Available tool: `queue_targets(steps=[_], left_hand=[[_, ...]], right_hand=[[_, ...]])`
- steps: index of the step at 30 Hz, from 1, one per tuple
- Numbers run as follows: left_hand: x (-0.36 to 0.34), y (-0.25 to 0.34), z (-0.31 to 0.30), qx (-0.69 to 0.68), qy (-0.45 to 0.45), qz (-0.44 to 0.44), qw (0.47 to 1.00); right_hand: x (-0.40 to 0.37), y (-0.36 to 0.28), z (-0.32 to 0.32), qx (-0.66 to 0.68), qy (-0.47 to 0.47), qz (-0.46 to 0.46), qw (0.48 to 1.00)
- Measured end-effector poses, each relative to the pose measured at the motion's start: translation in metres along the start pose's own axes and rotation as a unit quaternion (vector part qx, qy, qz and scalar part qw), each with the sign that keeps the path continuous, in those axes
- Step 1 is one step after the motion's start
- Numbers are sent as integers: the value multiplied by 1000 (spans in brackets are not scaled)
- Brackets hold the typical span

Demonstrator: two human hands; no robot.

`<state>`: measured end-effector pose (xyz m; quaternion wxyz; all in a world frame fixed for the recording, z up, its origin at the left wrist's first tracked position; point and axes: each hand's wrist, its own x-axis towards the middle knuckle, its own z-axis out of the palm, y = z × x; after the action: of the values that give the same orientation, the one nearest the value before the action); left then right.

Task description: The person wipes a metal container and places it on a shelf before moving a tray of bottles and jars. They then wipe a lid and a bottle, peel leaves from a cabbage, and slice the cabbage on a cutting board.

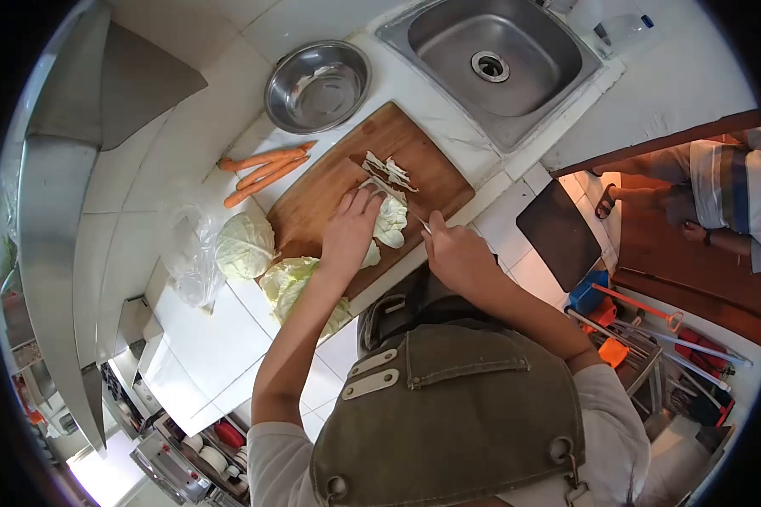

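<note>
My left hand presses down on a pale green cabbage piece on the wooden cutting board. My right hand grips a knife whose blade lies against the cabbage. Cut cabbage strips lie on the board just beyond the blade. A cabbage half and loose cabbage leaves rest on the white counter beside the board's near corner.
Three carrots lie by the board's far edge. A steel bowl and a steel sink sit beyond. A clear plastic bag lies by the cabbage. Another person stands at the right.
</note>
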<state>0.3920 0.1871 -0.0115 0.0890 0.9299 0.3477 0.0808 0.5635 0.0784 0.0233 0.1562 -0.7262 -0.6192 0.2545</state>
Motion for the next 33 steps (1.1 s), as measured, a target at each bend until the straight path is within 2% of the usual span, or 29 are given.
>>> queue_targets(steps=[5,7,9,15,17,21,26,33], left_hand=[[1,-3,0,-4,-11,-9,1000],[1,-5,4,1,36,19,999],[1,-5,5,-9,39,16,999],[1,-3,2,-30,39,11,999],[-2,-2,3,-31,22,6,999],[0,-3,2,-22,24,8,999],[0,-1,0,-38,6,-29,999],[-1,-4,4,-42,38,-5,998]], right_hand=[[-16,-12,-21,22,-46,14,999],[-15,-10,-17,13,-61,24,998],[-12,-5,-7,4,-75,37,996],[14,10,35,13,-32,30,999],[19,12,42,16,29,-17,999],[17,3,14,16,38,-31,999],[-9,-19,-22,38,-23,0,999],[-5,-3,10,11,-65,35,997]])
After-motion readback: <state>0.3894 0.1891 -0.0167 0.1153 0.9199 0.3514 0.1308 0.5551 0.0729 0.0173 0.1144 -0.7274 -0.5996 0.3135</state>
